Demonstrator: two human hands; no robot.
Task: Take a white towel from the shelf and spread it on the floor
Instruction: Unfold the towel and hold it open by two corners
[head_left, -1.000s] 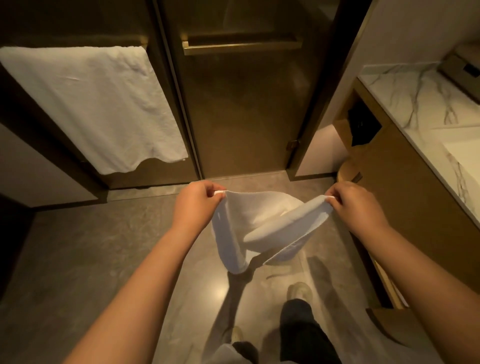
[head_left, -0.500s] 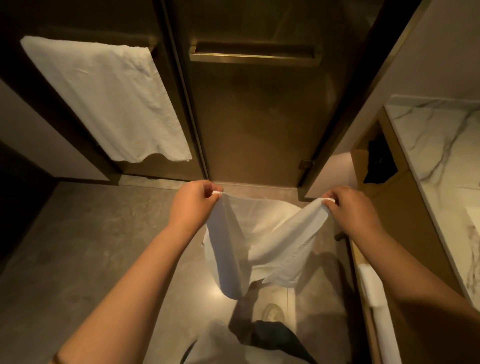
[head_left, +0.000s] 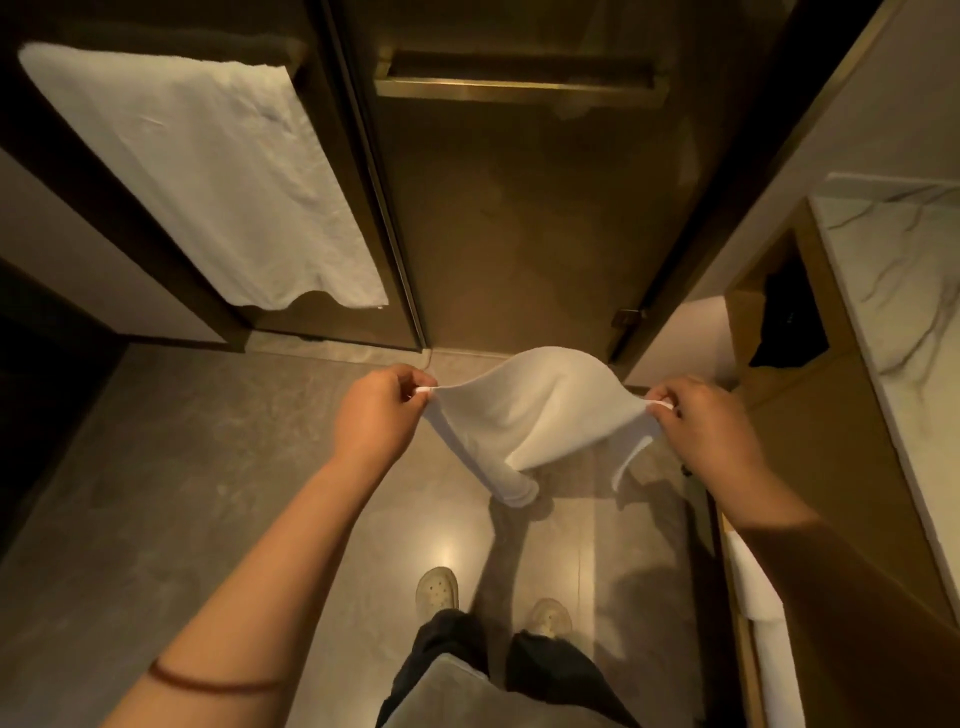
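Note:
A small white towel (head_left: 535, 415) hangs in the air between my hands, above the grey floor (head_left: 208, 467) in front of a bronze glass door. My left hand (head_left: 376, 415) pinches its left corner and my right hand (head_left: 701, 431) pinches its right corner. The cloth billows up and forward in the middle, and its lower part hangs down in folds, clear of the floor.
A larger white towel (head_left: 208, 182) hangs on a rail at the upper left. The glass door (head_left: 519, 234) with a bar handle stands ahead. A marble-topped vanity (head_left: 893, 291) runs along the right, with rolled white towels (head_left: 758, 597) on its lower shelf. My feet (head_left: 439, 590) stand below.
The towel's middle has swung up and forward, from hanging down to billowing between my hands. My hands have moved slightly apart and the view has tilted further down.

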